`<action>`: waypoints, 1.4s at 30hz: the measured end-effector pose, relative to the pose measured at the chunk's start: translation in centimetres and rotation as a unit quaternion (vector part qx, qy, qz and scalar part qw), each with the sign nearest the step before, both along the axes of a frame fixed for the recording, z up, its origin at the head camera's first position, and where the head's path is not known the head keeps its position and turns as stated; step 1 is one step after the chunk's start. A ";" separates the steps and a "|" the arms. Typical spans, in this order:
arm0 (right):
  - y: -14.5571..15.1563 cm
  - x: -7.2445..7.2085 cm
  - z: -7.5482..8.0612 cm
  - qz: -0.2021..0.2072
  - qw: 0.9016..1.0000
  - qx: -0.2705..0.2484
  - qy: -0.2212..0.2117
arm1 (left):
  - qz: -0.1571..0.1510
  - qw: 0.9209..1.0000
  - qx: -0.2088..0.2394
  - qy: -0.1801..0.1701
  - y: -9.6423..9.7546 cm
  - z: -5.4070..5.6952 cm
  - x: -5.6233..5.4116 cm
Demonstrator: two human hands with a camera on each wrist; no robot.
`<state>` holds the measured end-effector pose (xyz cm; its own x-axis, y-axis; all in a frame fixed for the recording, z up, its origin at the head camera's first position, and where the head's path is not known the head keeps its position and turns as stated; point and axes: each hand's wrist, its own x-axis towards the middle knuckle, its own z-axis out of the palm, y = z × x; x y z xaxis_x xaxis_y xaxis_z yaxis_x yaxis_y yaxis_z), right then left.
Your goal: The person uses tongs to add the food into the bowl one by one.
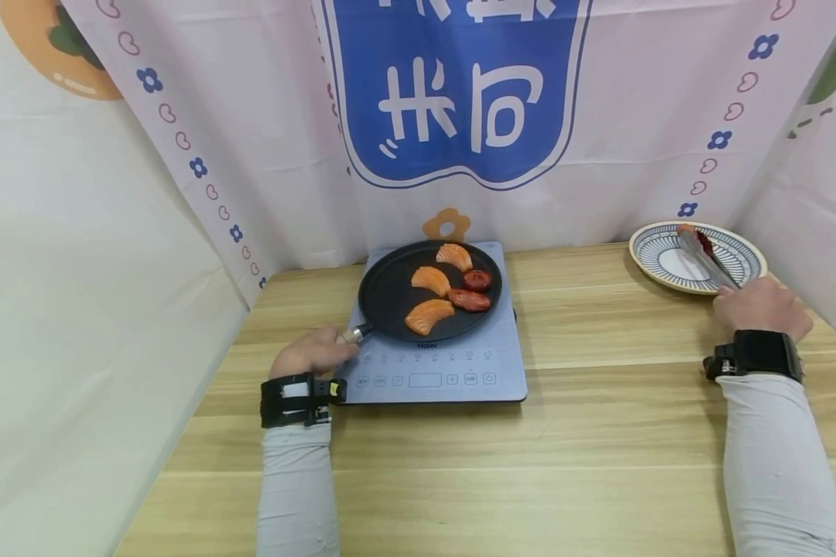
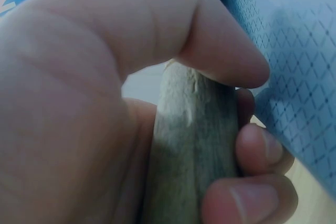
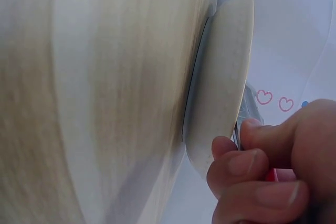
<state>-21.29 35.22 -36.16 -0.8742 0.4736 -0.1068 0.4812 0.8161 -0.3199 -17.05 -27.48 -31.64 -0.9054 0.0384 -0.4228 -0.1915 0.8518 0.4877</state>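
My left hand (image 1: 313,352) grips the wooden handle (image 2: 191,145) of a black frying pan (image 1: 386,298), fingers and thumb curled round it in the left wrist view. Three orange salmon slices (image 1: 429,317) lie in the pan, beside a round red slice (image 1: 477,280) and a longer red piece (image 1: 470,300). On the right, my right hand (image 1: 762,308) holds metal tongs (image 1: 714,267) between thumb and fingers. Their tips are over the patterned plate (image 1: 651,267), at a small orange and dark red piece of food (image 1: 704,243); whether they clasp it I cannot tell.
The pan sits on a grey induction cooker (image 1: 508,371) with touch buttons along its front. Wooden tabletop (image 1: 585,418) stretches between the cooker and the plate. Printed cloth (image 1: 265,139) hangs behind the table and down both sides, close to the plate's right edge.
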 end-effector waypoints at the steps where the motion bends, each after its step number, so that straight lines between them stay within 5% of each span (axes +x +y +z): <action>1: 0.0 0.0 0.0 0.000 1.000 -0.001 0.000 | 0.000 1.000 0.000 0.000 0.0 0.0 0.0; 42: -0.9 -0.4 0.7 0.025 1.000 -0.004 0.004 | -0.007 1.000 0.011 -0.007 -0.1 -0.1 -0.1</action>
<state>-21.74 34.31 -35.51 -0.8978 0.4281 -0.1036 0.4371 0.8366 -0.3304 -17.18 -27.55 -31.76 -0.8989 0.0612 -0.4338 -0.1860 0.8431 0.5045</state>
